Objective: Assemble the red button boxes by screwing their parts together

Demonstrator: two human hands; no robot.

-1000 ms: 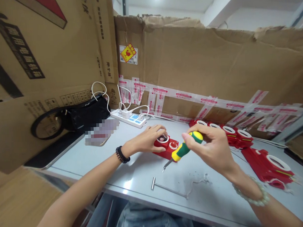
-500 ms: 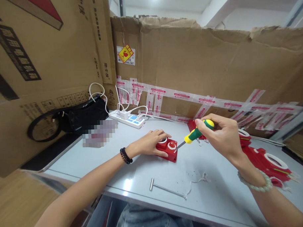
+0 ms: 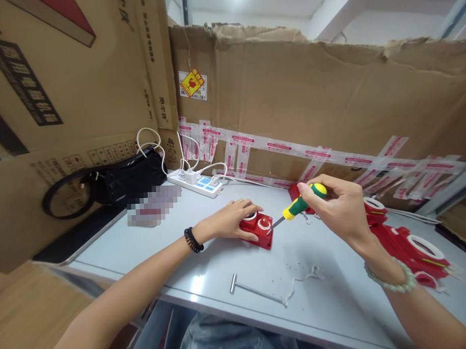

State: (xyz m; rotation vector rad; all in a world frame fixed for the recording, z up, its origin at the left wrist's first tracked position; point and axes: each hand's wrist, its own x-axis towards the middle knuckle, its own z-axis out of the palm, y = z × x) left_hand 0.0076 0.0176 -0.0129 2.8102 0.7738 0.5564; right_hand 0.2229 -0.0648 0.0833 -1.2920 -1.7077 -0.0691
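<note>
A small red box-shaped device (image 3: 262,235) with a round red knob ringed in white lies on the table. My left hand (image 3: 230,220) grips its left side, fingers across the top and thumb along the near edge. In my right hand (image 3: 333,201) is a green and yellow screwdriver (image 3: 296,208), held by the handle and slanting down to the left. Its tip meets the device beside the white ring, at the right side; the exact contact point is too small to tell.
A metal T-shaped rod (image 3: 256,293) with white string lies near the table's (image 3: 152,264) front edge. More red devices (image 3: 407,250) sit at the right. Behind are a white power strip (image 3: 197,183), a black bag (image 3: 128,178) and cardboard walls (image 3: 291,91).
My right hand and the screwdriver handle have shifted very slightly left. My left hand and the red device stay put.
</note>
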